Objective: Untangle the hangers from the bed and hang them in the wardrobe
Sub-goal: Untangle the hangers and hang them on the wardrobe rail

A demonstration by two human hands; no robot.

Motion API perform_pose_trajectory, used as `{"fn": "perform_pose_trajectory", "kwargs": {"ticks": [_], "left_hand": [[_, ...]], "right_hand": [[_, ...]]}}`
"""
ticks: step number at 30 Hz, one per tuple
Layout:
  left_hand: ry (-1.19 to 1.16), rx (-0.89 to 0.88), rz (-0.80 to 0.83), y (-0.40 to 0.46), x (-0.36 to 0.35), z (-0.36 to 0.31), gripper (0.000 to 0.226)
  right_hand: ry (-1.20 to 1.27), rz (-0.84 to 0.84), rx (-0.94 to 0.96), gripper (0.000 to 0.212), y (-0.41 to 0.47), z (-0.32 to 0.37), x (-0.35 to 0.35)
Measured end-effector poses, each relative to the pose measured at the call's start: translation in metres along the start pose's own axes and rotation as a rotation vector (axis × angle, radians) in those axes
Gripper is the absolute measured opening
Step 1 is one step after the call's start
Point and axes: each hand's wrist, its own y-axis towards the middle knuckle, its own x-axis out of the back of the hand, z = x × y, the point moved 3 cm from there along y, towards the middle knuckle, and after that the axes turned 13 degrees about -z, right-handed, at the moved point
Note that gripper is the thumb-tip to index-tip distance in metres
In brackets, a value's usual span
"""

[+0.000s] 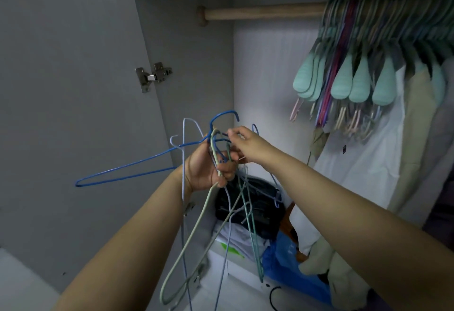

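Left hand (208, 165): gripping the tangled bundle of hangers (221, 202) near their necks, fingers curled round the wires; the fingertips are partly hiding behind the wires.
Right hand (245, 142): reaching in from the right and pinching at the hooks at the top of the bundle; which wire it is pinching is hard to make out, since the hooks are overlapping.
Bundle of hangers: hanging in front of the open wardrobe, below the rail (265, 13); the lower ends are running out of the bottom edge of the view.
Blue hanger (127, 170): sticking out to the left of the bundle, its hook rising above the left hand; part of it is passing behind the wrist.
Pale green hanger (186, 244): drooping down from the left hand, its far end getting lost among the other wires.
Rail: wooden, bare at its left end; its right part is disappearing behind hung hangers (356, 75), which are blurred and packed too closely to count.
Garments (368, 163): hanging at right, cut off by the frame edge.
Wardrobe floor: holding a dark folded pile (255, 202) and a blue bag (294, 271), both partly screened by the wires and the right forearm.
Door hinge (153, 76): sitting on the left panel.
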Motion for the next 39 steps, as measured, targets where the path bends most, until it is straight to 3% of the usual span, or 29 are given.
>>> {"fn": "perform_pose_trajectory", "kwargs": {"ticks": [6,9,12,15,17,20,24,29,31,34,37,39], "left_hand": [[0.033,0.005,-0.095,-0.014,0.005,0.010,0.082],[0.031,-0.020,-0.175,-0.020,0.009,0.015,0.082],[0.050,-0.027,-0.230,-0.024,0.010,0.020,0.085],[0.004,-0.049,-0.213,-0.027,0.012,0.020,0.090],[-0.039,-0.068,-0.138,-0.029,0.011,0.017,0.085],[-0.108,-0.058,-0.001,-0.030,0.009,0.014,0.085],[-0.092,-0.041,-0.006,-0.022,0.016,0.018,0.085],[-0.005,-0.035,-0.094,-0.018,0.015,0.023,0.065],[-0.007,-0.056,-0.096,-0.017,0.017,0.024,0.065],[-0.054,-0.050,-0.024,-0.017,0.019,0.023,0.071],[-0.134,-0.035,0.071,-0.018,0.020,0.019,0.079],[-0.172,-0.062,0.109,-0.020,0.023,0.016,0.082]], "right_hand": [[0.087,0.075,-0.064,0.048,-0.012,0.002,-0.019],[0.233,0.237,-0.181,0.055,-0.016,0.008,-0.017],[0.172,0.297,-0.157,0.046,-0.017,0.008,-0.010],[0.191,0.223,-0.068,0.029,-0.018,0.004,-0.014],[0.366,0.117,-0.083,0.034,-0.017,-0.002,-0.019],[0.659,-0.006,-0.216,0.033,-0.018,-0.009,-0.029],[0.887,-0.073,-0.421,0.012,-0.019,-0.012,-0.036],[0.847,-0.137,-0.549,0.005,-0.015,-0.013,-0.038],[0.840,-0.153,-0.521,0.018,-0.013,-0.012,-0.037],[0.749,-0.104,-0.377,0.028,-0.016,-0.007,-0.034],[0.336,-0.117,-0.107,0.032,-0.020,-0.002,-0.031],[0.122,-0.243,0.064,0.031,-0.021,-0.008,-0.029]]}}
